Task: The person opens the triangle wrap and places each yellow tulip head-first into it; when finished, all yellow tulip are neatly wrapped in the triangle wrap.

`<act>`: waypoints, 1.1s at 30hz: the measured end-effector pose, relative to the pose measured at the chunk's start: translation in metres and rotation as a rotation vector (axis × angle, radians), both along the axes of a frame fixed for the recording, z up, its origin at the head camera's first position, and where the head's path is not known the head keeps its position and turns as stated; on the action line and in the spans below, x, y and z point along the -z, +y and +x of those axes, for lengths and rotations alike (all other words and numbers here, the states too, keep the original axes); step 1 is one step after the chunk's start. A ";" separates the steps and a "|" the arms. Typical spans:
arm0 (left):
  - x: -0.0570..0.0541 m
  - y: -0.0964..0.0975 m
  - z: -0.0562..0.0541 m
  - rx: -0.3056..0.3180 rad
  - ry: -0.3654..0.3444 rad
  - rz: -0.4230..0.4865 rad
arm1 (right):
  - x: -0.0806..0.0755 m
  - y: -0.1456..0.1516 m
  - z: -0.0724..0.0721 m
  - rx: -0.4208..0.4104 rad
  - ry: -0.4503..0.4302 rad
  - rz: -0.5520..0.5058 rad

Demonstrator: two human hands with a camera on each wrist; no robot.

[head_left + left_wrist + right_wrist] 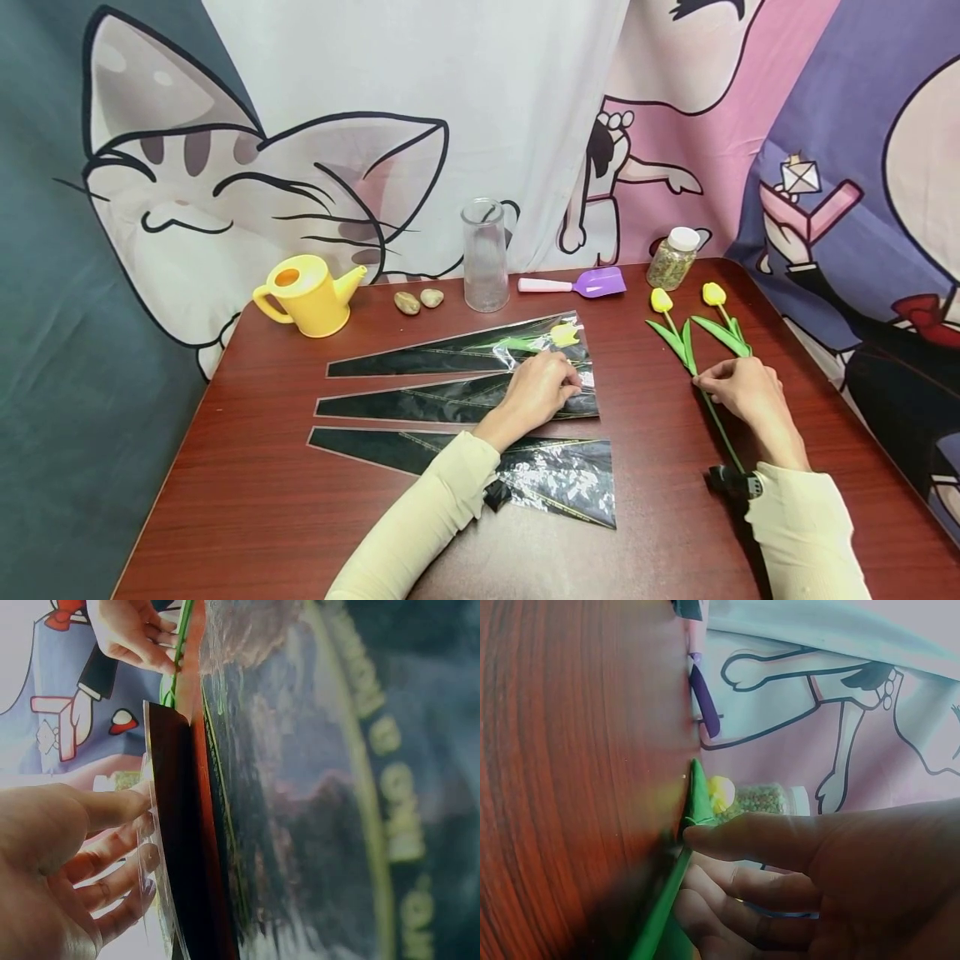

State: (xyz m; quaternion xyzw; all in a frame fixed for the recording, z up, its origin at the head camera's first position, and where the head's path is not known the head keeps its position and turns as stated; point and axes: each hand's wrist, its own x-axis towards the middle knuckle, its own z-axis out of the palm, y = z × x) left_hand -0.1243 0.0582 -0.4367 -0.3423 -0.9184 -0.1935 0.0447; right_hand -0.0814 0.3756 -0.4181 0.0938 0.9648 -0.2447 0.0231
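Table (240,508): reddish-brown, wood-grained, carrying all pieces below.

Sleeves, three, dark with glossy film, wide ends facing right: near sleeve (558,475), middle sleeve (438,402), far sleeve (450,353); the far one is containing a sleeved tulip (564,335), yellow.

Held tulip (687,354), yellow, right side, lying slantwise, bloom pointing far. Second tulip (715,294), just right of it, partly hiding behind the right hand.

Watering can, yellow (318,302): standing far left.

Vase, clear (486,262): standing upright, far centre.

Left hand (534,387): thumb and bent fingers closing on the film edge at the middle sleeve's right end.

Right hand (752,396): well apart from the left; thumb and fingertips pinching the held tulip's stem below its leaves, remaining fingers curling.

Scoop, purple with pale handle (598,282): lying right of the vase.

Jar, white-lidded (671,262): standing far right.

Stones, two (407,302): lying between watering can and vase.
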 end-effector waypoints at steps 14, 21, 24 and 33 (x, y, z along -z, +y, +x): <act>0.000 -0.002 0.001 0.011 -0.003 0.012 | -0.012 -0.011 0.003 0.091 0.098 -0.024; -0.002 -0.005 0.000 -0.003 -0.035 0.037 | -0.015 -0.014 0.005 0.180 0.034 -0.616; -0.002 -0.006 -0.001 -0.014 -0.033 0.040 | -0.012 -0.018 0.005 0.213 0.040 -0.987; -0.001 -0.007 -0.002 -0.025 -0.025 0.052 | -0.003 -0.041 0.015 0.509 0.215 -1.518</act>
